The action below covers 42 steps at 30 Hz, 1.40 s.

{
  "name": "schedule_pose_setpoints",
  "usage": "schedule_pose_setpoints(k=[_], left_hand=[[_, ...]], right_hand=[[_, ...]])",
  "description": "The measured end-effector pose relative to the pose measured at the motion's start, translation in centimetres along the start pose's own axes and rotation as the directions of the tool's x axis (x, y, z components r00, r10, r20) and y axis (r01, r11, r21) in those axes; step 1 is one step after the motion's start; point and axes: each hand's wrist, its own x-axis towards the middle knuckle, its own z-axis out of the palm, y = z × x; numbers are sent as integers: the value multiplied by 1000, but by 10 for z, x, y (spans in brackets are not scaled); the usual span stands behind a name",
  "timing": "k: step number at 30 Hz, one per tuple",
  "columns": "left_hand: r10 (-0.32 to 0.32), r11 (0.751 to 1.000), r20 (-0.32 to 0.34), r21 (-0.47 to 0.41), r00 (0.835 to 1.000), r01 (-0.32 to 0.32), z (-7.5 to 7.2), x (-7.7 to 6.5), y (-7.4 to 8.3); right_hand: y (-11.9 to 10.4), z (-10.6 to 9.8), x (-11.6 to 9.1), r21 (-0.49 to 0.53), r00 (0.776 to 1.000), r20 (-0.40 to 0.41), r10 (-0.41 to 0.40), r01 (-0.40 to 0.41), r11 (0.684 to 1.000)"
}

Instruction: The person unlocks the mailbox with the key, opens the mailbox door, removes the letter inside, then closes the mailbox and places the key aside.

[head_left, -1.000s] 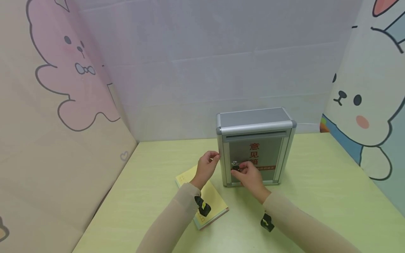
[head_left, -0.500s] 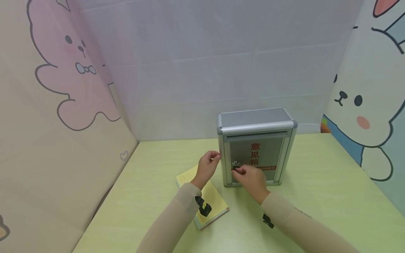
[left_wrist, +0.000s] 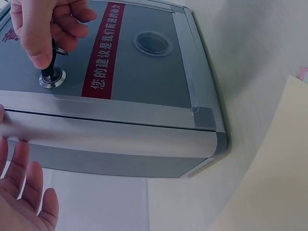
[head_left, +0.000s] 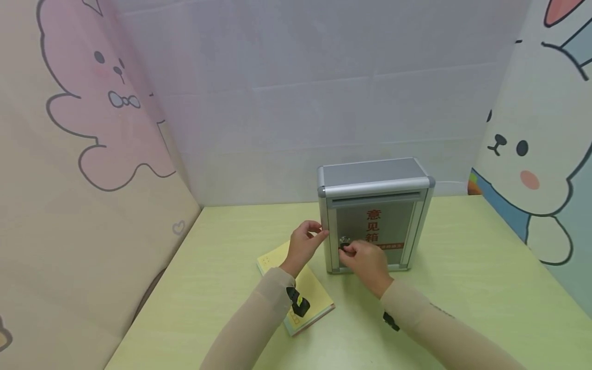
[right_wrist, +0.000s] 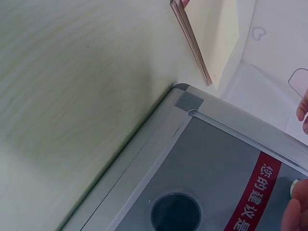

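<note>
A grey metal suggestion box [head_left: 370,192] with red lettering stands on the table. My right hand [head_left: 367,262] pinches a black-headed key [left_wrist: 52,58] in the round lock [left_wrist: 52,79] on the box's front. A small metal ring hangs by the key, as the left wrist view shows. At the box's left side is my left hand [head_left: 302,249], its thumb on the front edge and its fingers by the side wall, loosely bent. In the right wrist view only part of the right hand [right_wrist: 298,207] shows, and the key is hidden.
A yellow book [head_left: 314,293] lies on the table [head_left: 222,257] beneath the left forearm. The box has a slot [head_left: 376,199] along its upper front and a round window [left_wrist: 153,44] low on the door. Fabric walls with cartoon animals stand around the table.
My right hand has rotated a little at the lock, its fingers closing in on the key. The left thumb has moved right onto the box's front edge.
</note>
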Motion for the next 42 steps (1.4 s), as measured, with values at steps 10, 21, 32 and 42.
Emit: schedule_pose_setpoints(k=[10, 21, 32, 42], left_hand=[[40, 998, -48, 51, 998, -37, 5, 0, 1], [75, 995, -66, 70, 995, -70, 7, 1, -1], [97, 992, -60, 86, 993, -92, 7, 1, -1], [98, 990, -62, 110, 993, -91, 5, -2, 3]], right_hand=[[-1, 2, -1, -3, 1000, -5, 23, -23, 1000], [-5, 6, -5, -32, 992, -15, 123, -124, 992], [-6, 5, -3, -88, 995, -41, 90, -93, 992], [-9, 4, -5, -101, 993, -23, 117, -119, 988]])
